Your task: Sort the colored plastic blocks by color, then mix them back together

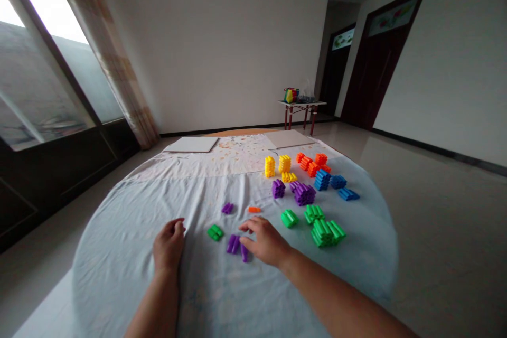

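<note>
My right hand (pixel 264 240) reaches over the cloth with thumb and fingers apart, holding nothing I can see. Its thumb is close to a few purple plastic tube blocks (pixel 233 244); whether it touches them I cannot tell. Left of these, my left hand (pixel 169 245) rests on the cloth, fingers curled in, with no block showing in it. Between the hands lies a small green block cluster (pixel 215 232). A little farther off are a small purple cluster (pixel 227 208) and a single orange block (pixel 254 209).
Right of my hands stand grouped stacks: green (pixel 322 232), purple (pixel 304 194), blue (pixel 322 180), orange (pixel 312 168) and yellow (pixel 270 167). Two flat boards, one white (pixel 191 144) and one beige (pixel 289 139), lie at the far edge of the round table with its pale cloth (pixel 130 227).
</note>
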